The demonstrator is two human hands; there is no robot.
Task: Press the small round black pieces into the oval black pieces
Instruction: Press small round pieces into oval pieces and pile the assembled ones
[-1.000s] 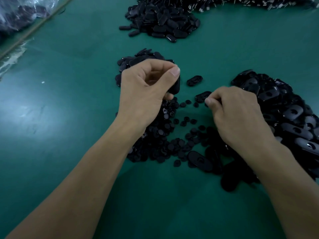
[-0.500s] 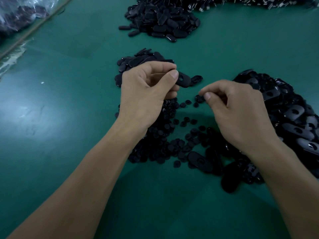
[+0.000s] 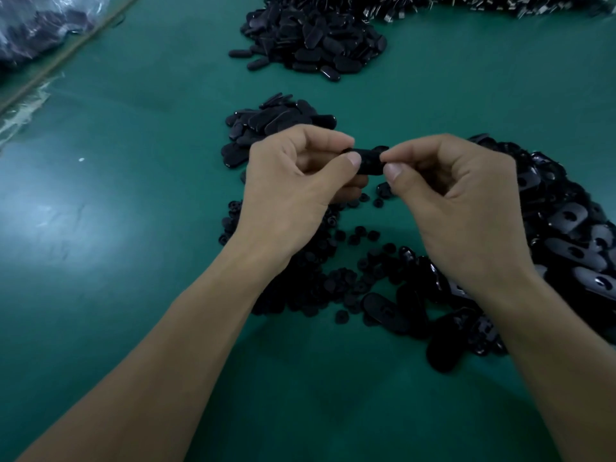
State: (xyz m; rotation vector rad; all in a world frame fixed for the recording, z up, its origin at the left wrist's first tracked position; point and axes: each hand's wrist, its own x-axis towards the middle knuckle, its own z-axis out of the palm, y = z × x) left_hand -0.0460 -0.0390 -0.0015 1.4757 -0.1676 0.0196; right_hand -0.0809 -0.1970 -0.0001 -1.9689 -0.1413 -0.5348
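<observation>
The left hand (image 3: 293,181) is pinching an oval piece (image 3: 368,163) steady above the worktop (image 3: 133,228); the right hand (image 3: 460,201) is pinching its right end, likely pressing in a hidden round piece.

Held oval piece (image 3: 368,163) half hidden by fingers (image 3: 353,160), plastic bag (image 3: 33,25) cut off top left

On my feed the left hand (image 3: 286,195) and right hand (image 3: 466,211) are bare, and so are the left forearm (image 3: 160,355) and right forearm (image 3: 550,361) as far as I can see. Both thumbnails (image 3: 354,159) are cut short.
</observation>
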